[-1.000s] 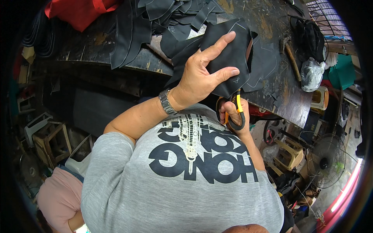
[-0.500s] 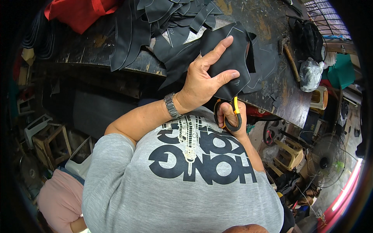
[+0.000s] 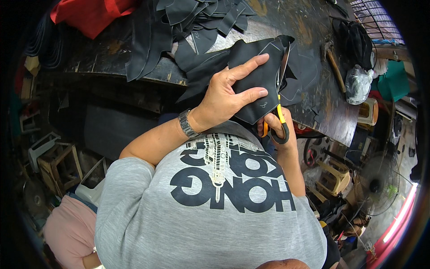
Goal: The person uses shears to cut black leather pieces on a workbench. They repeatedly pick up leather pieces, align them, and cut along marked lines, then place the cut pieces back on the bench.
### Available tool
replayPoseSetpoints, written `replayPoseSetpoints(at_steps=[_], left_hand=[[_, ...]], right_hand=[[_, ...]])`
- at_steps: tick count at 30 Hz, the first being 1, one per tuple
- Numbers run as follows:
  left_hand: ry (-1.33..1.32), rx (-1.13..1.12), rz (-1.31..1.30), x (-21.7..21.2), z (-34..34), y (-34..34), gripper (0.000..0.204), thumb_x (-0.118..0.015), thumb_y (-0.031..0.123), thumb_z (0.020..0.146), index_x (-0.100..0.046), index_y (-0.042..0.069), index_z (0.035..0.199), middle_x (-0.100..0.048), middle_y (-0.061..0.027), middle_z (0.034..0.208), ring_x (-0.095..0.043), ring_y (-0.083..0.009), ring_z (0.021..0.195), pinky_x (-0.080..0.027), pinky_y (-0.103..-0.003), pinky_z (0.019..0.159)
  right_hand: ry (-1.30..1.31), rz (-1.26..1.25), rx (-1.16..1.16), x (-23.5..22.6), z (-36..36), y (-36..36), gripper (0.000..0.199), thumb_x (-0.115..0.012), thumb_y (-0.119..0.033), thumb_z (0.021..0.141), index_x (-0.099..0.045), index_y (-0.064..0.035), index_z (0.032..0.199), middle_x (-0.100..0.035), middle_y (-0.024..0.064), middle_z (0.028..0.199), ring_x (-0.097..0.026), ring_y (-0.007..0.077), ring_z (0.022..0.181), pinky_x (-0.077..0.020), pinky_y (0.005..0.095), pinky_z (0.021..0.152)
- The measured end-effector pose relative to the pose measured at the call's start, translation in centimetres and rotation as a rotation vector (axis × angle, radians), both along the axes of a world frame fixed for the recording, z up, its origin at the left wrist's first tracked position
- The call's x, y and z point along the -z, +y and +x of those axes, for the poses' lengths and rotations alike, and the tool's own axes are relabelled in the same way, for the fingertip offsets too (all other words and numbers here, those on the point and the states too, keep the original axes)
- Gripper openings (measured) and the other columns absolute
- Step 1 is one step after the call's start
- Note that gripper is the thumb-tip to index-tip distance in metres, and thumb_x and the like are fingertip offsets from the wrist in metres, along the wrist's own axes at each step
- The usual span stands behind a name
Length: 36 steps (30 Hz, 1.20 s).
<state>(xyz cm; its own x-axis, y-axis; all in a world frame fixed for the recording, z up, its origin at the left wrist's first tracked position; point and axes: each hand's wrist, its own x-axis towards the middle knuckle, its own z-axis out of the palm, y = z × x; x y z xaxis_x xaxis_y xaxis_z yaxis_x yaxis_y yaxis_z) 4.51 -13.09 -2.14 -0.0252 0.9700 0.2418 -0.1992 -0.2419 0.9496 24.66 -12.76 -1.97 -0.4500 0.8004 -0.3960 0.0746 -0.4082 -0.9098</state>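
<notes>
Nearest the body, the bare right hand (image 3: 289, 124) is closed round the looped yellow-and-black handles of a pair of long metal scissors (image 3: 281, 114); how wide the 2 blades gape I cannot tell. The bare left hand (image 3: 230, 92) lays a spread thumb and forefinger on a black, flexible, pale-lined sheet (image 3: 254, 71); its other fingers are hidden, so I cannot tell how firmly it grips. Cutting well here, I judge, calls for long, even strokes, the sheet held taut and turned to meet the blades, and the left fingertips clear of them. The scissors point away from the person, their long axis leaning slightly right toward the tips; they lie along the sheet's right side; the sheet itself runs much the same way, its near corner hanging past the worn dark wooden table (image 3: 339, 119). Beyond lie a wooden-handled hammer (image 3: 335, 69), off to the right, and a heap of flat black pieces (image 3: 204, 18).
</notes>
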Motion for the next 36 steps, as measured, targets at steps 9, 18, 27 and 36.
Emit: replayPoseSetpoints(at_steps=[9,18,27,36], left_hand=[[0.448,0.345,-0.102,-2.3,-1.9,-0.7,0.082,-0.077,0.011,0.078,-0.035,0.008,0.148,-0.060,-0.0172,0.128,-0.064,-0.0127,0.095,-0.052,-0.025,0.081],[0.476,-0.045,0.010,-4.8,-5.7,2.5,0.021,-0.074,0.017,0.084,-0.070,0.001,0.098,-0.069,-0.0047,0.088,-0.062,-0.0071,0.071,-0.049,-0.021,0.064],[0.129,0.150,-0.098,-1.3,-2.7,5.1,0.028,-0.073,0.025,0.087,-0.068,-0.001,0.094,-0.067,-0.0027,0.080,-0.063,-0.0072,0.073,-0.052,-0.021,0.067],[0.013,0.121,-0.136,-1.5,-1.9,4.0,0.017,-0.070,0.015,0.089,-0.069,-0.002,0.091,-0.064,0.0038,0.081,-0.057,-0.0007,0.074,-0.047,-0.016,0.065]], right_hand=[[0.309,-0.072,0.012,0.8,1.0,0.9,0.055,-0.073,-0.049,0.080,-0.060,0.0020,0.097,-0.063,0.0099,0.071,-0.060,0.0167,0.054,-0.0473,0.0260,0.046],[0.767,-0.281,-0.078,1.9,0.1,-0.6,0.055,-0.063,-0.054,0.086,-0.055,-0.0049,0.108,-0.057,0.0089,0.075,-0.057,0.0191,0.057,-0.0459,0.0292,0.047],[0.546,-0.214,-0.105,0.7,-0.4,-1.2,0.059,-0.069,-0.054,0.082,-0.056,0.0008,0.100,-0.059,0.0091,0.073,-0.057,0.0161,0.055,-0.0475,0.0263,0.048],[0.118,-0.047,-0.090,-0.3,-0.7,-1.1,0.066,-0.076,-0.062,0.071,-0.059,-0.0003,0.088,-0.059,0.0046,0.067,-0.061,0.0127,0.061,-0.0502,0.0236,0.056]])
